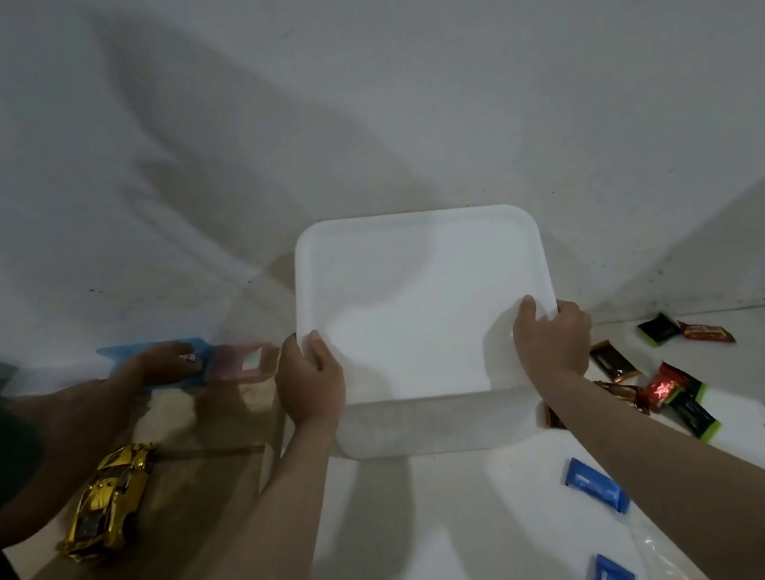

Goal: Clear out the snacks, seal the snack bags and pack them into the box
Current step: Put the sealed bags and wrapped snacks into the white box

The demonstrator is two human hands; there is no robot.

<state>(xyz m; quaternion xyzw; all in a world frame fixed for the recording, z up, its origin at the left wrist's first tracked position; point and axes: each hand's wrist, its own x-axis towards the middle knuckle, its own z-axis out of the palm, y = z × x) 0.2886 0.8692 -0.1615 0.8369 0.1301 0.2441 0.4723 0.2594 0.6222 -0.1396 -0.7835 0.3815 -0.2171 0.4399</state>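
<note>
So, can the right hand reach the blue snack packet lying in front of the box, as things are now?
Probably yes. The blue snack packet lies bare on the white table just beside the right forearm, nothing covering it. But the right hand grips the box lid and must let go first.

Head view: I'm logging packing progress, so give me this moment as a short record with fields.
box: white plastic box, lid on, standing on the white table
left hand: grip on the lid's near left edge
right hand: grip on the lid's near right edge
snacks: wrapped snacks loose on the table, right of the box
other: gold toy car at left; another person's hand on a blue item
</note>
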